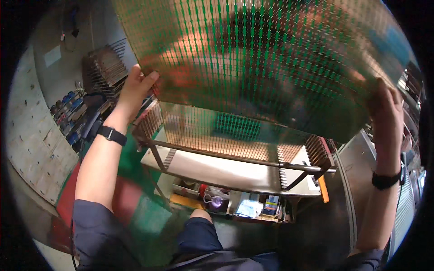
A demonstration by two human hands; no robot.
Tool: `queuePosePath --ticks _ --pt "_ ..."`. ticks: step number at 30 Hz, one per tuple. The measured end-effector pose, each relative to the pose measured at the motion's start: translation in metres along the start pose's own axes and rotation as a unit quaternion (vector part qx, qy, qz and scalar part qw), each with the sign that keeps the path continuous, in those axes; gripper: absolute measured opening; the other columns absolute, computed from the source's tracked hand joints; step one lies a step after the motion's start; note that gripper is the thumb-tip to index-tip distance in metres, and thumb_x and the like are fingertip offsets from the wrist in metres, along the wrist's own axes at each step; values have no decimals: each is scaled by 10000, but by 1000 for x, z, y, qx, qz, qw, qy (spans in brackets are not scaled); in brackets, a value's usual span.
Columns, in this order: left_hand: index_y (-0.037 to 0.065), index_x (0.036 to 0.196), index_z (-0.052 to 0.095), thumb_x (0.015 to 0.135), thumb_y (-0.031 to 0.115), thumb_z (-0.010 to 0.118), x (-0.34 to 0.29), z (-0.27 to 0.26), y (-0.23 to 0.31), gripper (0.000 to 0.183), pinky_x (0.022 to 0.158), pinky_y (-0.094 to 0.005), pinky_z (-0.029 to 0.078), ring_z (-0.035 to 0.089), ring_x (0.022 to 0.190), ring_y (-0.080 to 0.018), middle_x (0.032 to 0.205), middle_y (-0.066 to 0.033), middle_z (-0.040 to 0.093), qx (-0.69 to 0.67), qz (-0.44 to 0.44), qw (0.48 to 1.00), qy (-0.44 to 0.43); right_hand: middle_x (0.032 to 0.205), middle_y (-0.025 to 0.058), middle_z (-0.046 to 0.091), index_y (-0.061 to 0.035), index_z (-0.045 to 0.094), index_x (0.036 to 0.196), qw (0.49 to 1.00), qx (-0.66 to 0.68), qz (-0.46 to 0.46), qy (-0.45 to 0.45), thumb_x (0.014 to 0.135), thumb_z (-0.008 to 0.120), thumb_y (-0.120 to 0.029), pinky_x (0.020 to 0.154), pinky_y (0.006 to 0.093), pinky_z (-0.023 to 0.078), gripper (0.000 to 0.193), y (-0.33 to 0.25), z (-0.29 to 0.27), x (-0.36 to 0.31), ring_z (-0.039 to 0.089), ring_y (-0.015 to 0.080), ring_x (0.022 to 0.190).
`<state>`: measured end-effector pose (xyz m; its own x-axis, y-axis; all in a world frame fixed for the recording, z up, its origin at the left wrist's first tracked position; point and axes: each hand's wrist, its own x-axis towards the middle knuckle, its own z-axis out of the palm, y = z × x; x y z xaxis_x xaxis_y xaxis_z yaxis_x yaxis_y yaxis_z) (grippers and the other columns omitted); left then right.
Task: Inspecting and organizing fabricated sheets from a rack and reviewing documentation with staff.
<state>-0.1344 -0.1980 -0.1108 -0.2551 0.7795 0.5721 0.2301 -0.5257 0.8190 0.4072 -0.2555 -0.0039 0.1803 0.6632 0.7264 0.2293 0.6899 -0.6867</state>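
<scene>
A large, shiny panel with rows of green and copper-coloured patterning [266, 58], like a circuit board panel, is held up in front of me and fills the upper view. My left hand [135, 90] grips its left edge, thumb on the near face. At the opposite edge, my right hand [386, 110] is closed around the panel's side, its fingers partly in shadow. Below the raised panel stands a slotted metal rack [226, 156] with toothed ends. Another patterned panel [194, 131] stands in it, its upper part overlapped by the one I hold.
The rack rests on a pale bench top [217, 169]. On the shelf beneath are a purple round object [217, 202], boxes and papers. An orange strip [323, 189] hangs at the bench's right end. More racks [106, 65] stand at the far left, near a pale panelled surface [34, 131].
</scene>
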Motion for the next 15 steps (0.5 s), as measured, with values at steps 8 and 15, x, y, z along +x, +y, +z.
queuePosePath --ticks 8,15 --pt "-8 1336 506 988 153 632 15 -11 -45 404 1031 -337 481 607 1170 -177 1296 -94 623 -58 -32 994 -92 831 27 639 -51 601 971 995 62 71 -24 943 723 -289 671 255 539 268 59 61 18 653 127 754" --pt "9 1330 569 1008 170 599 14 -13 -49 361 972 -298 503 627 1131 -167 1281 -72 637 -28 -96 992 -78 895 38 689 -10 687 1025 995 -21 96 -35 904 771 -336 690 267 487 357 100 77 45 614 114 774"
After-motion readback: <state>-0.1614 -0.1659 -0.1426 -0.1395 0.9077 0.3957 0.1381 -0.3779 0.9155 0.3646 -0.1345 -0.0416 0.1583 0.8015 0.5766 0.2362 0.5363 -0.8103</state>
